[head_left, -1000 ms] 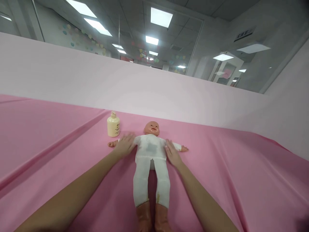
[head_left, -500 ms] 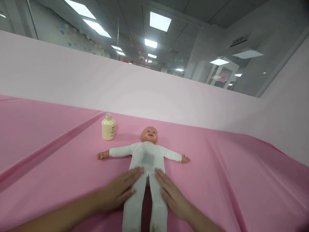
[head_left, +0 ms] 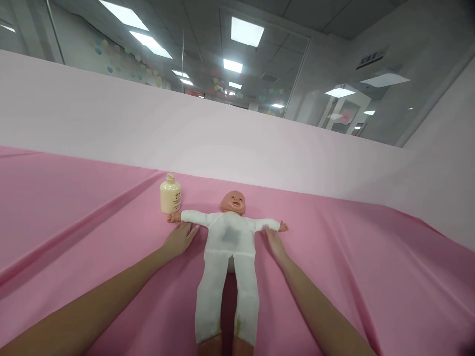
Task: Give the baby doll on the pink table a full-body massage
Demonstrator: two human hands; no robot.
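Note:
A baby doll (head_left: 229, 247) in a white suit lies face up on the pink cloth (head_left: 92, 257), arms spread, head away from me. My left hand (head_left: 180, 237) lies flat on the cloth just below the doll's left-side sleeve, fingers apart, holding nothing. My right hand (head_left: 273, 242) rests flat under the doll's other sleeve, fingertips touching it, also holding nothing. A cream lotion bottle (head_left: 170, 194) stands upright beside the doll's left-side hand.
A pale pink wall panel (head_left: 222, 143) rises behind the cloth-covered surface. Long folds run across the cloth at the left and right. Above the panel are glass partitions and ceiling lights.
Both hands have moved from the doll's hips and thighs back up to beside its arms. The view has shifted, so the doll sits slightly higher in the frame.

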